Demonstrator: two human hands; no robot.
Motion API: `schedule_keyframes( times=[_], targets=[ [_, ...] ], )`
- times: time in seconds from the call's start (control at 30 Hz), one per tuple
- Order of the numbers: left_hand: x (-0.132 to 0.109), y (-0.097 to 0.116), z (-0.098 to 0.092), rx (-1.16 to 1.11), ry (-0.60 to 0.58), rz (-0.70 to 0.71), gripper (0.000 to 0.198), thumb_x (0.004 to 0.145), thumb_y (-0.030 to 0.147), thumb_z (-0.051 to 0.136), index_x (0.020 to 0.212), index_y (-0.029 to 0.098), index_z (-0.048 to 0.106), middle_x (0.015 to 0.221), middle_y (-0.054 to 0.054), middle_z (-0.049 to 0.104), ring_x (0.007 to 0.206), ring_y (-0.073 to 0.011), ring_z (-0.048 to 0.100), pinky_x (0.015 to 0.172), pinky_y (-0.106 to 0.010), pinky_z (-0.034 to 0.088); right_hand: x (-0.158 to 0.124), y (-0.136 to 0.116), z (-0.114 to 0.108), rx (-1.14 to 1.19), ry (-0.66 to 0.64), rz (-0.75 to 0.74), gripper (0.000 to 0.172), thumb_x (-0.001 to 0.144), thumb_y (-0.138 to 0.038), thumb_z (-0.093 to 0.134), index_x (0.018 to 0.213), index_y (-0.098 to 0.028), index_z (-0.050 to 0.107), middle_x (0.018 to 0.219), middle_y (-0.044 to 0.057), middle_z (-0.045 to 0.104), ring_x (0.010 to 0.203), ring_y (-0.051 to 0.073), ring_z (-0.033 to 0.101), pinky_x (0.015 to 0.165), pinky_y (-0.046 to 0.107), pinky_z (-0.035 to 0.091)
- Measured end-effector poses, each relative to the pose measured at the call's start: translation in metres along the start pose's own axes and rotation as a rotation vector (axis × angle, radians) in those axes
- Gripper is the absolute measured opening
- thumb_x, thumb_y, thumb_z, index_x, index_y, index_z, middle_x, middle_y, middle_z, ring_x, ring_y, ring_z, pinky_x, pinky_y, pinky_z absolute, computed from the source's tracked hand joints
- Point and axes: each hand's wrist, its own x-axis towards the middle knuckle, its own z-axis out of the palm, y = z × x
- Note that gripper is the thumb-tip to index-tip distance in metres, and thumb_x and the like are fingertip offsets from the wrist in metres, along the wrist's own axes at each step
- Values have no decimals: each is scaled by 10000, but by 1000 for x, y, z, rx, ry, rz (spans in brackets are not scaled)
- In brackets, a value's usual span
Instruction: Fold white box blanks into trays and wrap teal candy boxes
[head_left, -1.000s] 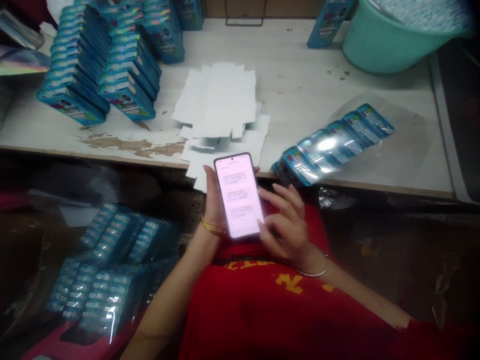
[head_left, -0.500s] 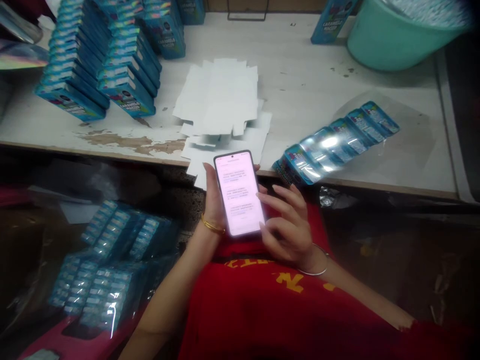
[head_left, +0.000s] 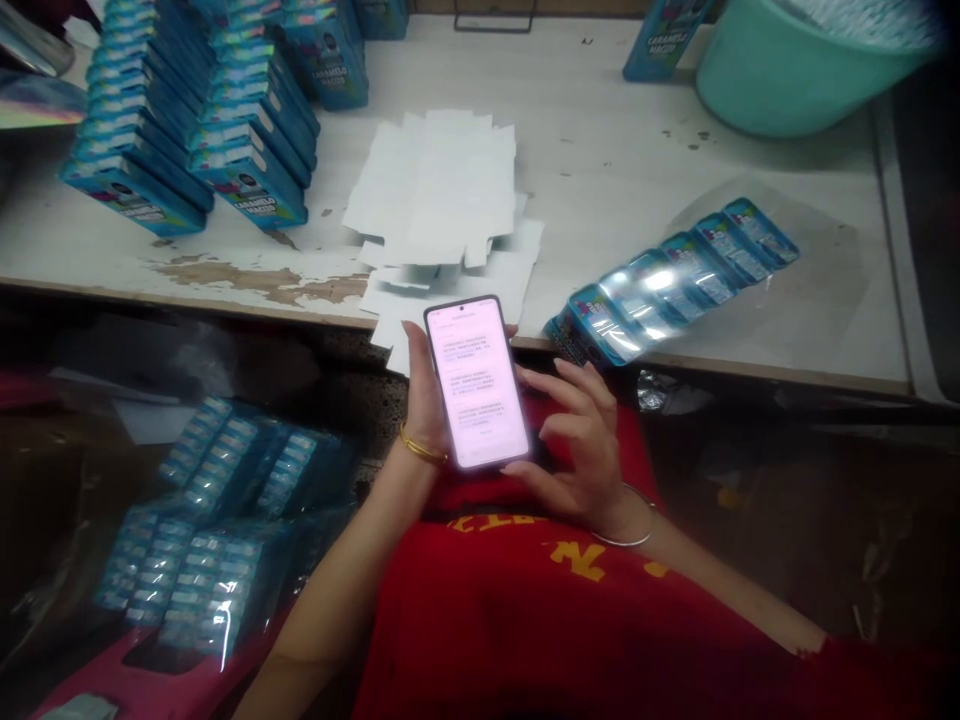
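My left hand (head_left: pixel 424 395) is closed round a lit smartphone (head_left: pixel 475 382), gripping its left edge and back, just below the table's front edge. My right hand (head_left: pixel 579 450) cups the phone's lower right corner, thumb under the bottom edge, fingers curled beside the screen. The screen shows blocks of text. A gold bangle is on my left wrist, a thin silver one on my right. I wear a red shirt with yellow print.
On the white worn table (head_left: pixel 750 330) lie a pile of flat white carton blanks (head_left: pixel 439 200), rows of blue boxes (head_left: pixel 187 130) at the left, a clear-wrapped strip of blue packets (head_left: pixel 667 280) at the right and a teal tub (head_left: pixel 787 70). Wrapped blue packs (head_left: pixel 217 520) sit below.
My right hand has slid down from the screen's side to the phone's lower right corner. The phone and left hand stay nearly in place.
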Motion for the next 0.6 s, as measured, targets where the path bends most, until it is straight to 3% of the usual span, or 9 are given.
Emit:
schedule_keyframes(
  times=[0.17,0.27,0.4,0.6],
  targets=[
    [-1,-2,1,47,-34,25,1001,732,840,123,1190,77,580,778,-142,696,691,-255,676,613,-374,550,-1,3,2,29,64,69,296,783,-332,669,956,-222,455,1085,94,577,1113,287,491,1013,539,346],
    [-1,-2,1,64,-19,29,1005,718,850,146,1183,77,589,765,-146,697,680,-263,668,583,-366,545,-3,3,3,85,72,174,232,802,-293,647,936,-211,477,909,57,565,920,229,522,871,437,436],
    [-1,1,2,61,19,34,997,710,855,158,1160,85,603,740,-134,694,680,-257,669,584,-349,542,-5,4,3,162,-56,365,170,868,-328,570,777,-202,501,726,9,525,709,168,490,684,319,407],
    [-3,3,2,77,2,14,1012,721,845,77,1161,91,589,756,-132,687,704,-257,680,612,-369,551,-4,6,6,405,-222,581,257,916,-387,493,768,-196,583,740,-1,593,701,143,520,672,264,394]
  ],
)
